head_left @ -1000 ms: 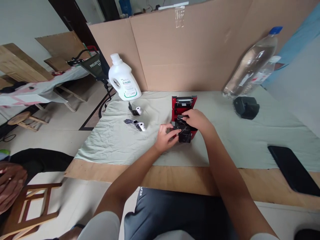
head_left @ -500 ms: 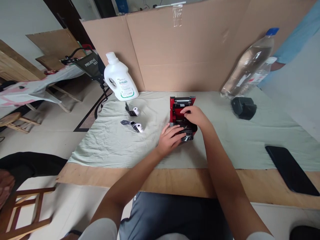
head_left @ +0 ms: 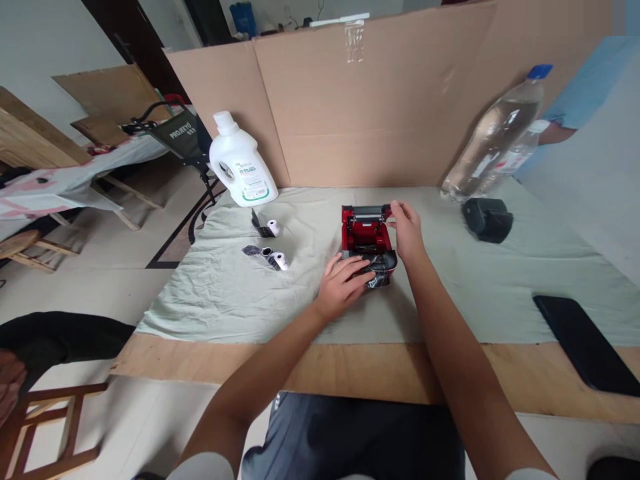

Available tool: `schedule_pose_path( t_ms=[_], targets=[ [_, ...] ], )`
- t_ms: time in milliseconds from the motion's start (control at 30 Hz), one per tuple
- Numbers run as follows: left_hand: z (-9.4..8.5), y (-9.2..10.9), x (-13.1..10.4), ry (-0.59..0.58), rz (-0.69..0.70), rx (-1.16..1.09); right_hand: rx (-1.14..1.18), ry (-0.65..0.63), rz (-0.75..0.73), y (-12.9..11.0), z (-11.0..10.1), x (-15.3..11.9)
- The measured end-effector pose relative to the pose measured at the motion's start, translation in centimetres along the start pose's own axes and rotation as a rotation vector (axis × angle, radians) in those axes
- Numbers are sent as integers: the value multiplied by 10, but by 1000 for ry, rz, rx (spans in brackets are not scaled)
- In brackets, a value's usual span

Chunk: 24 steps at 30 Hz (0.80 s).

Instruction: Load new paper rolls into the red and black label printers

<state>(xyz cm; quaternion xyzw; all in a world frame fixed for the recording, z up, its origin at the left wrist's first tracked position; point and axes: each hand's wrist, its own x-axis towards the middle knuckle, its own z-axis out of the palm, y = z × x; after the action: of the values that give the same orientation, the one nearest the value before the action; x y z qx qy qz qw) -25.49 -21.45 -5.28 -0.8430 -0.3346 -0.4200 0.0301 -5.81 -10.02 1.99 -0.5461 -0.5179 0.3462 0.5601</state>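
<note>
The thing being worked on is a small, boxy, red-and-black device, probably hard plastic, sat just right of centre in the frame on a pale green cloth spread over a wooden table. Its raised black far flap, with a grey roller along it, is pinched at the right end between thumb and fingers of the right hand; how firmly can't be told. A glossy, thin black sheet is draped over the near end, and the left hand is laid across that end, fingers stretched out, not wrapped around anything.

Handling-wise, the body should be stiff and fairly light, so it'd probably get dragged across the loose cloth if not pinned down. The flap looks like the delicate bit: best held by its outer corners, with the roller left untouched and nothing twisted. The sheet is likely floppy, slippery and easily creased, so flat fingers are better than a pinch there. For lifting the whole lot, the solid red side walls should be gripped, not the flap.
</note>
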Motion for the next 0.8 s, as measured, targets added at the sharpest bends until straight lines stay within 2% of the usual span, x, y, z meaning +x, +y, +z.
schedule_pose_path(
  t_ms=[100, 167, 267, 333, 400, 500, 600, 800],
  targets=[
    [-2, 0, 1, 4, 4, 3, -59, 75, -76, 12, -5, -16],
    [-2, 0, 1, 18, 15, 6, -57, 32, -84, 25, -9, -27],
    [-3, 1, 1, 40, 33, 0, 71, -79, 1, 45, -12, -43],
    [-3, 3, 2, 28, 28, -8, 143, -101, 24, 53, -10, -49],
    [-2, 3, 2, 19, -21, 1, 179, -110, 11, 56, -8, -51],
    [0, 1, 5, 56, -176, 34, 232, -148, 9, 55, -5, -53],
    [2, -4, 7, 42, -303, 18, 234, -167, 41, 55, -6, -54],
    [1, -13, 8, 22, -317, 6, 292, -192, 27, 53, -11, -51]
  ],
)
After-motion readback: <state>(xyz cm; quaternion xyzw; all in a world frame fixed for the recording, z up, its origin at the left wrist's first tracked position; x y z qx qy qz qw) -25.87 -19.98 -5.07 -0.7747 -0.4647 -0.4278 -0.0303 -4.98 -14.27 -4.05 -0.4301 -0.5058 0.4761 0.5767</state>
